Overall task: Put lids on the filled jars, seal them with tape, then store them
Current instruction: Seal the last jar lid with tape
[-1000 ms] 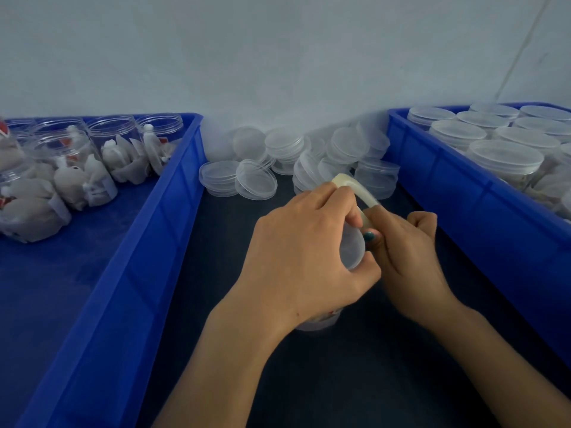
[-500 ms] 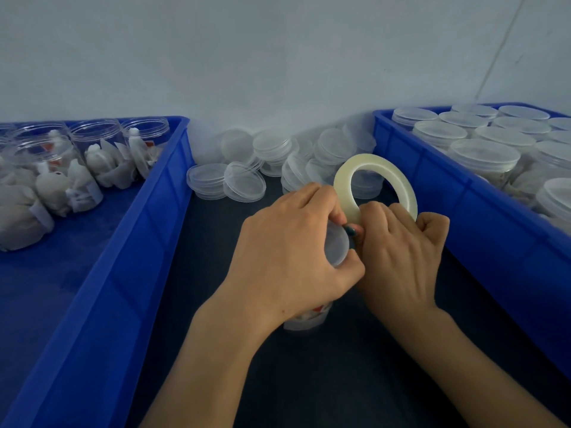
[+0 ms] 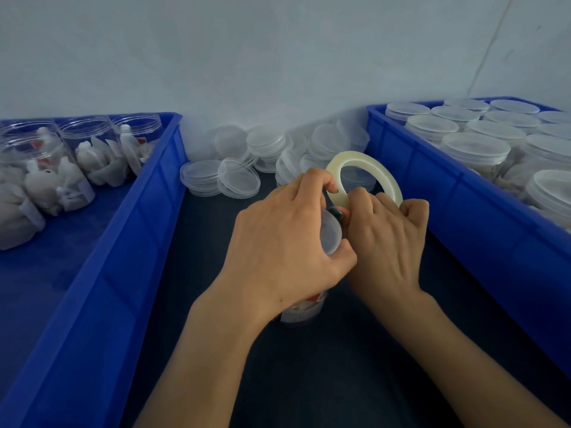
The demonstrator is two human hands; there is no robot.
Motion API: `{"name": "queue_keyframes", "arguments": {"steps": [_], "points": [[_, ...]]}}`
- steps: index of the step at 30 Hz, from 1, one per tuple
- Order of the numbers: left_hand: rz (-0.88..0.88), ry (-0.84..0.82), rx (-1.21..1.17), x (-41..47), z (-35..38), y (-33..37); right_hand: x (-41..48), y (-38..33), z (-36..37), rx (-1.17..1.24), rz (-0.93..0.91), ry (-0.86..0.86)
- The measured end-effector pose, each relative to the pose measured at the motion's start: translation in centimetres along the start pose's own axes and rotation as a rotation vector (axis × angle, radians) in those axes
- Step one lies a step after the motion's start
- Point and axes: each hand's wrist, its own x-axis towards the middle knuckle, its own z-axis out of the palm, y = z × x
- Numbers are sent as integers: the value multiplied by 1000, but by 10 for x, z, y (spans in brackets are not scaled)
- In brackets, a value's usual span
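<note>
Gripping jar [image 3: 304, 310] w/ L hand [image 3: 278, 242] curled over its lid [image 3: 330, 234], R hand [image 3: 386, 242] pinches tape roll [image 3: 355, 156] upright beside lid.

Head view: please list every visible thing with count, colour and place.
left bin: one, blue, left side
right bin: one, blue, right side
open jars: several, clear, filled, in left bin
lidded jars: many, clear, in right bin
loose lids: many, clear, piled at back, between bins
table: one, dark, between bins
jar: one, clear, lidded, table centre
tape roll: one, pale yellow, above jar
left hand: one, grips jar
right hand: one, holds tape roll
</note>
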Motion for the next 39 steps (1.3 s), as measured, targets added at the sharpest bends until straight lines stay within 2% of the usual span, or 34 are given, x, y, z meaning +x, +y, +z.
{"name": "queue_keyframes", "arguments": {"steps": [9,15,16,19,20,22,24,26,30,39], "points": [[-11,26,9,1,1,2,6,-3,8,-70,53,-103],[-34,17,-8,3,-1,6,10,-5,20,-81,53,-49],[-25,10,-16,1,-2,6,14,-4,23,-79,53,-62],[13,-9,-62,-11,-5,12,37,22,34,-50,213,-222],[-2,-12,-76,-13,-6,12,43,29,36,-6,206,-201],[4,2,-68,-10,-6,11,50,29,41,44,49,-147],[20,-32,-28,-9,-2,12,37,26,44,28,-140,-308],[18,-31,-4,-8,-3,13,26,28,51,16,-217,-418],[6,-36,-17,-8,-3,13,5,38,52,24,-244,-509],[-15,-81,-30,-4,-6,17,-3,45,48,85,-196,-498]]}}
